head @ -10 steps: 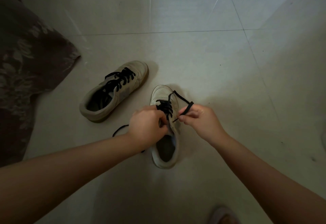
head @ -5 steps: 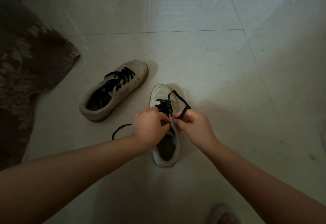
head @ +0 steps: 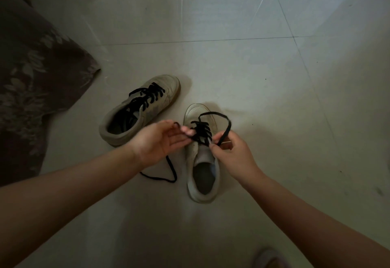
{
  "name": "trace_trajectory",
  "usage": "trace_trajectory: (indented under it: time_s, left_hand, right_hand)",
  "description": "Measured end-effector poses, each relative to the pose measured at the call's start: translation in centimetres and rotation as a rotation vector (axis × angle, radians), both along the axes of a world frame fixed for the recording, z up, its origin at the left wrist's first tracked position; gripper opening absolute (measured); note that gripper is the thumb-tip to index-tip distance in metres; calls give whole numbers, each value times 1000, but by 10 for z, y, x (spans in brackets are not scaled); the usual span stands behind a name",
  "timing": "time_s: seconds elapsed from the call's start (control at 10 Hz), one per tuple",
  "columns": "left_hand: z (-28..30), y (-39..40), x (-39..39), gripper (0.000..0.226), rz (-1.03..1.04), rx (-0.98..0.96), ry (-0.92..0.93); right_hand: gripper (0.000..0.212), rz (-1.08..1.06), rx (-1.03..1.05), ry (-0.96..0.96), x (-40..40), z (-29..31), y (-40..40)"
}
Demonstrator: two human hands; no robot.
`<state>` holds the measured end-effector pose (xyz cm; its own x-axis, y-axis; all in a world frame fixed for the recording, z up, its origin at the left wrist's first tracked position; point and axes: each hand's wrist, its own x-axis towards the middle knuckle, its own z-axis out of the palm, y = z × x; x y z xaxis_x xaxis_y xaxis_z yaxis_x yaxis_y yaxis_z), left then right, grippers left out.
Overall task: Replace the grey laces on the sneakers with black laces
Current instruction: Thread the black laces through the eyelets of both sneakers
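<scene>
Two worn beige sneakers lie on the tiled floor. The far sneaker is fully threaded with black lace and lies tilted to the left. The near sneaker points away from me and has a black lace through its lower eyelets. My right hand pinches one strand beside the tongue, and that strand loops up over the toe. My left hand is turned palm up at the shoe's left side, with the other strand caught at its fingertips. The loose lace tail trails on the floor below it.
A dark cloth with a leaf pattern covers the floor at the left. A blurred toe or foot shows at the bottom edge. Pale tiles stretch to the right and beyond the shoes.
My left hand has left the tongue, shifted left and turned palm up. My right hand stays at the tongue, and the loop of lace above it is wider.
</scene>
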<state>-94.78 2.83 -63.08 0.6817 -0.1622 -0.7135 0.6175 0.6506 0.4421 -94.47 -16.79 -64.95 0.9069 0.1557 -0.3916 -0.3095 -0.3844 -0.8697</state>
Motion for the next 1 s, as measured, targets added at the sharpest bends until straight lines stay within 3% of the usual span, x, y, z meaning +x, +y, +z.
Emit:
trace_trajectory:
  time_s: [0.1,0.2,0.3,0.4,0.5,0.6,0.7,0.8,0.9,1.0]
  left_hand:
    - [-5,29,4,32,-74,248,17]
    - [-22,61,-16,26,-789,1299,-547]
    - [-36,72,-38,20,-1350,1708,-903]
    - [-37,62,-40,26,-1320,1677,-941]
    - [-29,41,-31,41,-1080,1604,-1071]
    - [-23,1,-23,51,-1032,1551,-901]
    - [-24,-20,-15,31,-966,1570,-891]
    - [-24,-19,-18,20,-914,1434,-973]
    - [-25,4,-22,32,-888,1359,-651]
    - [-29,41,-25,34,-1083,1299,-312]
  right_hand:
    - [16,-6,-26,-33,-2,0,-3]
    - [22,-42,-27,-32,-1,-1,-5]
    - [22,-25,-55,-35,0,-2,-5]
    - [20,-19,-43,-35,0,-4,-4]
    - [19,-3,-60,-26,0,-5,-3]
    - [18,2,-75,-38,1,-5,-1]
    - [17,9,-76,-39,1,-3,0]
    - [17,4,-85,-43,1,-3,-2]
    - [20,-34,-72,-48,2,-2,-5]
    - [22,-23,-64,-45,2,2,-6]
